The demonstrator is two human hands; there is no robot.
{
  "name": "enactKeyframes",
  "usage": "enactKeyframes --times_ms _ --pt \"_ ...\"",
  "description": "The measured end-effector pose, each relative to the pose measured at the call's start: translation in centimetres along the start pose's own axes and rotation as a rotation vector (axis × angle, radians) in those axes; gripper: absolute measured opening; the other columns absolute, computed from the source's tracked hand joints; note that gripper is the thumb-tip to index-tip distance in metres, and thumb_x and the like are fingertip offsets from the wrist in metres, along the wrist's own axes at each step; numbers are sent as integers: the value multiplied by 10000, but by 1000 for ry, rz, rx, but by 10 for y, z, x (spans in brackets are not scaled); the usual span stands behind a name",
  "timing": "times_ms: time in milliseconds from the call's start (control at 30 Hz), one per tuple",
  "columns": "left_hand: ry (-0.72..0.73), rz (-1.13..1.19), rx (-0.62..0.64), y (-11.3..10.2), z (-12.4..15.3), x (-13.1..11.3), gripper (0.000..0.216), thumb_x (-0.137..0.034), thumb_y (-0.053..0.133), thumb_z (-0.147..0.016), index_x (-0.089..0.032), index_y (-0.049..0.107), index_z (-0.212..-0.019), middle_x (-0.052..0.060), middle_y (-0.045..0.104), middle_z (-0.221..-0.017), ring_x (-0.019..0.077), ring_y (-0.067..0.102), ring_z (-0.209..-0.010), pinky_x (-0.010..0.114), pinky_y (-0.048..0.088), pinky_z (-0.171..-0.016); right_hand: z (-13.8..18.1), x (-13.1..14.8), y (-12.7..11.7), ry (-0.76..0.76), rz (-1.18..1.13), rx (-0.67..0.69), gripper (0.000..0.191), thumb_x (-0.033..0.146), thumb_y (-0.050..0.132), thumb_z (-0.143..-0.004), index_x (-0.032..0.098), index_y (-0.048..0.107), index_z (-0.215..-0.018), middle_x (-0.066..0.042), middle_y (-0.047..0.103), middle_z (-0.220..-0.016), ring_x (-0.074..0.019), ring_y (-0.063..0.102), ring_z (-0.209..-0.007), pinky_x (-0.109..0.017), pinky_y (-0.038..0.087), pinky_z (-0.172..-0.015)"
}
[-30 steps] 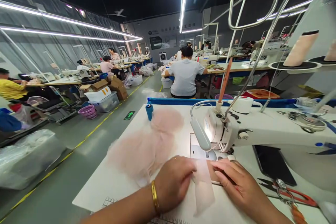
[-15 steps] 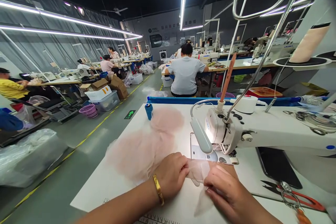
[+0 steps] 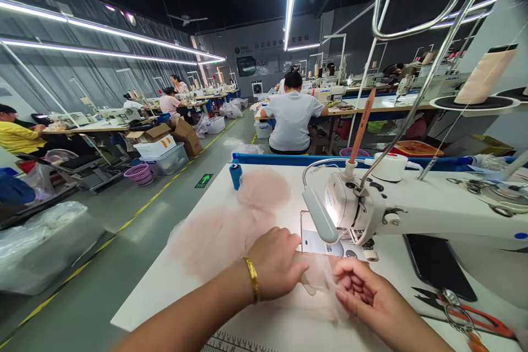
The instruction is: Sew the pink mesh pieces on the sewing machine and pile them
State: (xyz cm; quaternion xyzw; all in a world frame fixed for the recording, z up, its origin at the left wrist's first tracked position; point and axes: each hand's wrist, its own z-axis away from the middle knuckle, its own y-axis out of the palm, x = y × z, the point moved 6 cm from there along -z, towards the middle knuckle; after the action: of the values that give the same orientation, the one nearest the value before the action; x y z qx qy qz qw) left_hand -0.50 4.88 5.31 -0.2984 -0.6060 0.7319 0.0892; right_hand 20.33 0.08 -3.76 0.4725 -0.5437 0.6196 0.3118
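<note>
Sheer pale fabric strip point(image 3: 317, 272) on the table point(image 3: 152, 294), between the two hands, just in front of the sewing machine's point(image 3: 416, 214) metal plate point(image 3: 315, 239); judged to be at the arranging stage, since the piece lies spread and partly rumpled at the near side of the plate, apparently not under the needle; no finished seam can be made out, so smoothing and any stitching of this piece look left to do; a sheer pink heap point(image 3: 218, 236) lies beyond the left forearm, whether worked or unworked cannot tell; left hand point(image 3: 278, 264) at the strip's left end, thumb against it, fingers partly hidden, firm pinch or mere press cannot tell; right hand point(image 3: 365, 291) at its right edge, fingers curled, thumb and forefinger narrowly apart beside the cloth, grip unclear; lower folds blurred, trailing below the right thumb.
</note>
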Motion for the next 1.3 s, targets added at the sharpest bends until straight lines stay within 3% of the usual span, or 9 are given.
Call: enactKeyframes --times_ms 100,200,333,467,600,867,1000,1167,1300 --pt "10 142 -13 24 -26 -9 221 -350 794 -880 -203 636 -929 120 686 -1080 341 624 -1059 416 480 -912 3 6 -4 -55 97 92 424 550 548 -1028 269 678 -1318 -48 703 -987 -197 685 -839 -279 571 -750" --pt "-18 247 -13 44 -42 -11 341 -260 875 -795 -204 542 -747 87 667 -993 318 617 -1056 370 471 -875 10 4 -18 -49 227 261 286 454 552 -1033 320 763 -1170 -44 770 -1043 -232 729 -973 -313 578 -857" --pt "20 324 -27 48 -40 -10 326 -171 779 -849 -204 485 -711 21 655 -883 240 616 -976 319 446 -850 18 -8 -38 136 140 399 202 420 586 -1002 286 734 -976 0 744 -787 -184 704 -700 -257 527 -639" --pt "53 399 -19 47 -34 -11 281 -114 716 -830 -205 473 -722 -28 663 -840 164 606 -807 272 435 -747 4 -7 -48 102 70 173 393 594 521 -1046 242 687 -991 -8 713 -767 -176 684 -704 -275 557 -700" --pt "50 375 -93 52 -37 -16 285 -233 842 -783 -214 576 -885 5 674 -965 210 605 -909 301 454 -816 -7 1 -46 -36 331 -136 386 542 593 -997 251 713 -1222 -98 744 -1151 -258 724 -1022 -380 604 -917" --pt "96 414 -32 52 -34 -18 255 -57 654 -697 -204 445 -687 -19 547 -747 165 516 -732 280 390 -690 -5 1 -25 -116 573 -70 116 348 603 -998 290 703 -1018 -70 706 -1106 -289 687 -1018 -409 586 -834" --pt "-3 556 -5 53 -33 -6 276 -90 638 -675 -225 527 -889 -57 576 -772 134 505 -620 250 380 -587 -5 0 -13 -158 532 -9 255 319 464 -1085 266 564 -857 -22 661 -883 -241 660 -871 -361 544 -747" --pt "-29 758 -5 65 -37 -11 271 -254 717 -746 -220 577 -976 -55 568 -747 150 520 -638 250 395 -584 -3 4 -12 -200 476 -92 150 377 511 -1085 299 637 -1109 -38 734 -1081 -255 699 -1002 -384 584 -832" --pt "102 885 -18 68 -37 -20 213 -200 656 -754 -210 582 -954 -51 553 -714 147 525 -665 248 421 -630 -2 4 -13 -220 457 -109 381 439 570 -1060 369 568 -1434 -33 719 -1343 -284 665 -1250 -438 576 -1017"
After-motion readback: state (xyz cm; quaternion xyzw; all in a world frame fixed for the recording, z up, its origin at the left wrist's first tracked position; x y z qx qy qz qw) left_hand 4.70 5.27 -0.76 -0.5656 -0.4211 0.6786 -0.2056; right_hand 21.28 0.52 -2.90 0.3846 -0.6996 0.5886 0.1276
